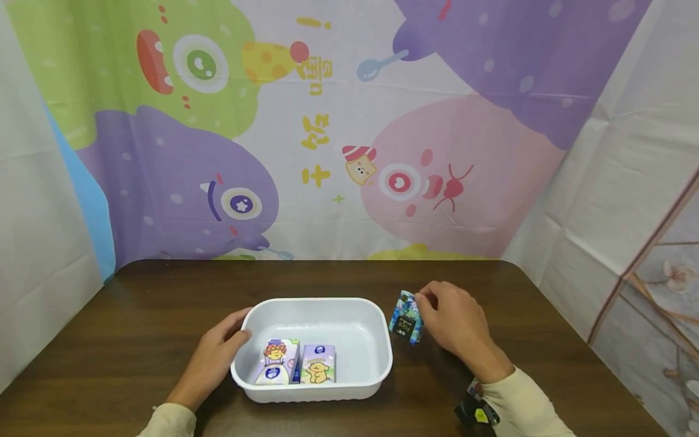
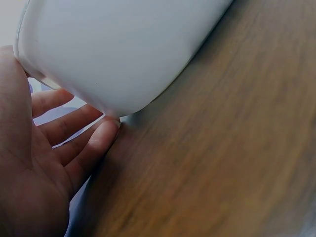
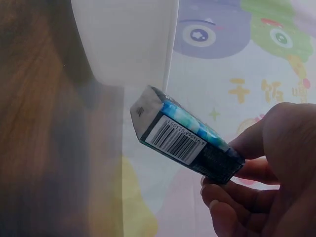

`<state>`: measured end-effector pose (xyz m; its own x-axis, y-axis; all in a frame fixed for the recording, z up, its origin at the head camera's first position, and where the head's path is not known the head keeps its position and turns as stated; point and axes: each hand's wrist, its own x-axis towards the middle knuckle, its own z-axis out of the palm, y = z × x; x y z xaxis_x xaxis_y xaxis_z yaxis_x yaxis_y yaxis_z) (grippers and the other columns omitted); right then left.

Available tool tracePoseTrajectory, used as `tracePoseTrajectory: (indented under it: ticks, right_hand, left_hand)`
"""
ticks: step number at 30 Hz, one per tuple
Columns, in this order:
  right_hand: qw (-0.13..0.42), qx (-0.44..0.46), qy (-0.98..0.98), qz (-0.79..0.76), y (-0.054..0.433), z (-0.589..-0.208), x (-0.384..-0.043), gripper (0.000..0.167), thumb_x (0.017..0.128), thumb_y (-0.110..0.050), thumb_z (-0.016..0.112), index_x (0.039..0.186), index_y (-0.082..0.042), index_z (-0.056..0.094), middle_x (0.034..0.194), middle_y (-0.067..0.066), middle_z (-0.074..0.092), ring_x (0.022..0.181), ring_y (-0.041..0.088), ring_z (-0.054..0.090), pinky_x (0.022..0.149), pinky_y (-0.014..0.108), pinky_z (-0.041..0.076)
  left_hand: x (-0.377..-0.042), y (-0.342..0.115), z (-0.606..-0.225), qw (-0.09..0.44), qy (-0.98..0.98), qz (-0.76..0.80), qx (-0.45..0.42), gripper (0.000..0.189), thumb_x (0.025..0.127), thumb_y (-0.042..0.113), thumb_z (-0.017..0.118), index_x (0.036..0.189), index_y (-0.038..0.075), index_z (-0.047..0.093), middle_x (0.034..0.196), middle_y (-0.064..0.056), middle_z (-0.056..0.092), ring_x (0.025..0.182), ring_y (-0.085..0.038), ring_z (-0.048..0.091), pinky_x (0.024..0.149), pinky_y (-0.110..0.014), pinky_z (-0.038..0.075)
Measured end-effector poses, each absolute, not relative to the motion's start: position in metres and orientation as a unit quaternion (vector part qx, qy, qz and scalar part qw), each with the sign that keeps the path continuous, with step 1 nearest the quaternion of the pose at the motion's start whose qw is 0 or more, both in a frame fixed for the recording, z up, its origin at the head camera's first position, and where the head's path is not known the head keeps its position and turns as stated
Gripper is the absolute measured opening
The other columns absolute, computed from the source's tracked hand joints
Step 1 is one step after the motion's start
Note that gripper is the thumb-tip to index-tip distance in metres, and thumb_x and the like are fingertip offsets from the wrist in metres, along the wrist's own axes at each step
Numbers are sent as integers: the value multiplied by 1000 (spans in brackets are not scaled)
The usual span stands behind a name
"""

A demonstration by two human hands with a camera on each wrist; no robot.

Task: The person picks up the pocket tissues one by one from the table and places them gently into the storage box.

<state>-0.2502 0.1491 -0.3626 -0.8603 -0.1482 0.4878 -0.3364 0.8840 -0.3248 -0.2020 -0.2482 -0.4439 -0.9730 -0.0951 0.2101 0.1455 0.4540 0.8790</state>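
A white plastic basin stands on the table, its left end held by my left hand. In the left wrist view, the thumb of that hand goes over the rim while the fingers lie along the outer wall. Inside the basin, at the left and middle, are two purple cartoon tissue packs, one tilted and the other beside it. Right of the basin, my right hand pinches a blue-and-black tissue pack by one end. A barcode shows on the pack in the right wrist view.
The brown wooden table carries the basin near its front. A printed cartoon curtain hangs behind the table's back edge, with pale cloth at the right side. A dark strap device is by the right wrist.
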Motion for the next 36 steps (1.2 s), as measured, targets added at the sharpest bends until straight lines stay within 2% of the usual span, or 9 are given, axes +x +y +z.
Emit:
tracePoseTrajectory:
  ticks: [20, 28, 36]
  right_hand:
    - [272, 130, -926, 227, 148, -360, -250, 18, 97, -28, 63, 95, -13, 74, 88, 1, 66, 79, 22, 61, 70, 48, 51]
    - [298, 146, -909, 253, 143, -361, -248, 16, 96, -25, 64, 93, -11, 73, 85, 1, 65, 76, 21, 60, 69, 45, 50]
    - [294, 165, -894, 294, 135, -367, -245, 11, 95, -21, 66, 91, -12, 72, 80, -2, 64, 70, 16, 55, 65, 37, 46]
  left_hand:
    - [-201, -248, -442, 104, -847, -522, -4, 43, 103, 20, 54, 144, 9, 53, 139, -14, 58, 121, -24, 55, 90, -26, 47]
    - [-201, -247, -441, 110, -846, -521, -10, 42, 103, 19, 53, 144, 7, 53, 138, -15, 58, 120, -24, 55, 90, -25, 48]
    - [-201, -247, -441, 107, -846, -522, -8, 42, 103, 20, 54, 144, 8, 53, 139, -14, 58, 121, -24, 55, 91, -26, 47]
